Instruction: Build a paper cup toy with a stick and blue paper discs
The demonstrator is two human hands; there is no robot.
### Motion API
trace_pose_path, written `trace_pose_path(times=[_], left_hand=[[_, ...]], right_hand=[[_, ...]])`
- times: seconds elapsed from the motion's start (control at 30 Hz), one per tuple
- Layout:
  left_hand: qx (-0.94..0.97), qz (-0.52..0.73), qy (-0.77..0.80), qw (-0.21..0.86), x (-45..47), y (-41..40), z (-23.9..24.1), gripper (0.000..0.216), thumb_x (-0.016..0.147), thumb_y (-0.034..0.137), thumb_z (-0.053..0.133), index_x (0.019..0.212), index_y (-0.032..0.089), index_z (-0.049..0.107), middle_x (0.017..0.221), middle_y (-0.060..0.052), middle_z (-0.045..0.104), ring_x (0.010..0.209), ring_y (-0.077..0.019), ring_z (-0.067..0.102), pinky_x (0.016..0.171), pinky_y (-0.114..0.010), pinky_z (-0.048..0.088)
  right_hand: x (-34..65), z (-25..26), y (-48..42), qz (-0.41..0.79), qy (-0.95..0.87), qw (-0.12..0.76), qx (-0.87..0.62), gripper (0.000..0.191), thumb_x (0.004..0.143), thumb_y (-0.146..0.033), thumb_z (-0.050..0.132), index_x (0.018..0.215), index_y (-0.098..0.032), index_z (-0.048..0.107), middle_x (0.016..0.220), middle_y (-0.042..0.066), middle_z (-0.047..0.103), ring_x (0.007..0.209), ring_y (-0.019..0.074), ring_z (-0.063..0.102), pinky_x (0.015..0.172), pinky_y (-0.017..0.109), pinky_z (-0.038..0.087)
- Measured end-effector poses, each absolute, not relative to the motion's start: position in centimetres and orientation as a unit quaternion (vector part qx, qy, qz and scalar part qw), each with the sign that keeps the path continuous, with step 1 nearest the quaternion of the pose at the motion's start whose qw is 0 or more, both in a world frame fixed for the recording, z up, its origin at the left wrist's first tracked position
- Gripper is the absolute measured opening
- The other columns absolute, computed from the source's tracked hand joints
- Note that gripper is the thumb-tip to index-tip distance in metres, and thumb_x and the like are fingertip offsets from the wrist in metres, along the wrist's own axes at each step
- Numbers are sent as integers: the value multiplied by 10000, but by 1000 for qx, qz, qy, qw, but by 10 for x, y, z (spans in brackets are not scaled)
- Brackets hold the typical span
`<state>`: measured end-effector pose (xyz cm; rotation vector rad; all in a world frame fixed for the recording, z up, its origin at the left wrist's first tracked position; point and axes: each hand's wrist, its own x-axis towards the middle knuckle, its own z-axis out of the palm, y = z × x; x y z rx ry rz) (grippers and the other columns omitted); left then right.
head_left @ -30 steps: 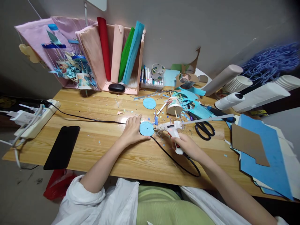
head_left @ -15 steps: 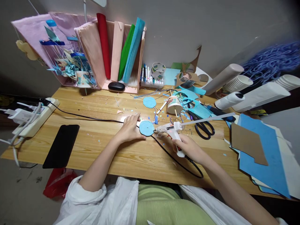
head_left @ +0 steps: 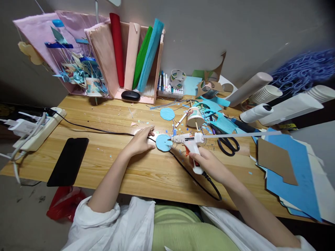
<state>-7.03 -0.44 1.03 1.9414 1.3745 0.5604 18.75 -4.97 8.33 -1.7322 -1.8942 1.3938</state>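
A round light-blue disc point(head_left: 162, 143) lies on the wooden table in front of me, over a black cord. My left hand point(head_left: 141, 141) rests just left of it, thumb and fingers apart, holding nothing. In my right hand point(head_left: 202, 158) is a white hot glue gun point(head_left: 188, 139), gripped by its handle. Its nozzle points left, over the disc's right part. A long translucent glue stick point(head_left: 240, 135) sticks out of the gun's back end. A second blue disc point(head_left: 167, 114) lies farther back, beside a paper cup point(head_left: 195, 117) on its side.
Black-handled scissors point(head_left: 229, 145) lie right of the gun. Blue sheets point(head_left: 300, 174) and brown cardboard point(head_left: 276, 160) are stacked at the right. A phone point(head_left: 68, 162) and a power strip point(head_left: 39, 129) are on the left. Markers point(head_left: 167, 85) and paper scraps lie at the back.
The glue gun's nozzle has moved from the disc's right edge to over its surface, with the gun turned flatter. My left thumb has drawn back from the disc's edge.
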Motion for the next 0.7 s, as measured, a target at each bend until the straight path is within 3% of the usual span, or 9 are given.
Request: trace_pose_path(times=[0.23,0.7], left_hand=[[720,235,545,360,-77,1,7,574,666,126,629,1222,162,489,962,-55,659,917,-188,603,861,-324,456],[730,244,553,320,-75,2,1,404,721,127,585,1124,156,565,901,-51,669,847,-175,611,776,-285,464]], right_hand=[[162,71,-30,479,-656,144,-565,284,792,-355,380,594,-180,484,566,-2,539,575,150,497,550,256,353],[148,62,-24,454,-670,122,-575,301,798,-346,381,563,-180,468,590,-7,514,605,150,488,578,256,333]])
